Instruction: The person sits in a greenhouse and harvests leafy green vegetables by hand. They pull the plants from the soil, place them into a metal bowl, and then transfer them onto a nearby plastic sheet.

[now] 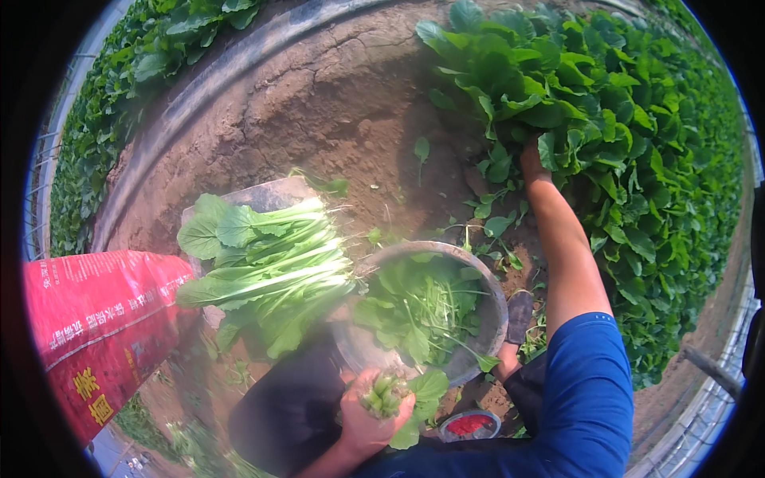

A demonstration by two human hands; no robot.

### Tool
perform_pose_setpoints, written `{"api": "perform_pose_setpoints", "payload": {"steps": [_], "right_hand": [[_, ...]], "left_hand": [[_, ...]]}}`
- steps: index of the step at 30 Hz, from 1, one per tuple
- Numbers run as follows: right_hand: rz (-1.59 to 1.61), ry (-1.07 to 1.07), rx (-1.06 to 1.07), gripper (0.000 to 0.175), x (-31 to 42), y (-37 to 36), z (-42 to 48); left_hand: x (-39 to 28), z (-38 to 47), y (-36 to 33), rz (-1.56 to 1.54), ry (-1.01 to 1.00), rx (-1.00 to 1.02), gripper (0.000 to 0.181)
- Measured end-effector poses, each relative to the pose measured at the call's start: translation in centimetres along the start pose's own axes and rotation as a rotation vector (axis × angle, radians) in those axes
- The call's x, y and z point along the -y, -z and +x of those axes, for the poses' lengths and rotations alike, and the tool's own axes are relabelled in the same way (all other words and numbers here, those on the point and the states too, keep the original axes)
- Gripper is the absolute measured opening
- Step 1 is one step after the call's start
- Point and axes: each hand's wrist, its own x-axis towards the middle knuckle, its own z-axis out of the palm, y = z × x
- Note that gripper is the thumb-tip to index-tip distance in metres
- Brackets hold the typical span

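My left hand [364,412] is closed around a bunch of leafy greens [385,395], its stem ends facing up and its leaves hanging to the right. My right hand [532,156] reaches in among the standing leafy green plants [556,89]; leaves cover its fingers, so its grip is hidden. Between my legs stands a round bucket [497,293] with loose leaves and thin stems [424,310] in it. To its left, a pile of pulled greens [281,251] lies on a flat board [263,196], pale stems and roots towards the right.
A red plastic sack [113,316] bearing writing stands at the left. A small bowl [443,431] of red pieces [469,425] sits below the bucket, near my shoe [519,316]. Cracked bare soil [334,113] borders a long pale pipe or hose [197,95]; another crop row [149,66] grows beyond.
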Motion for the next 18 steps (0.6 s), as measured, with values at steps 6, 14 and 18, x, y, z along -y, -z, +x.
{"api": "perform_pose_setpoints", "payload": {"steps": [6, 14, 18], "right_hand": [[-0.066, -0.006, 0.079, 0.028, 0.3, 0.4, 0.8], [-0.107, 0.032, 0.099, 0.028, 0.1, -1.4, 0.9], [-0.167, 0.051, 0.123, 0.027, 0.2, -1.5, 0.6]], "left_hand": [[0.1, 0.1, 0.3, -0.081, 0.054, 0.0, 0.037], [0.2, 1.2, 0.6, 0.09, -0.047, 0.058, 0.037], [-0.1, 1.5, 0.2, 0.049, -0.034, 0.063, 0.037]]}}
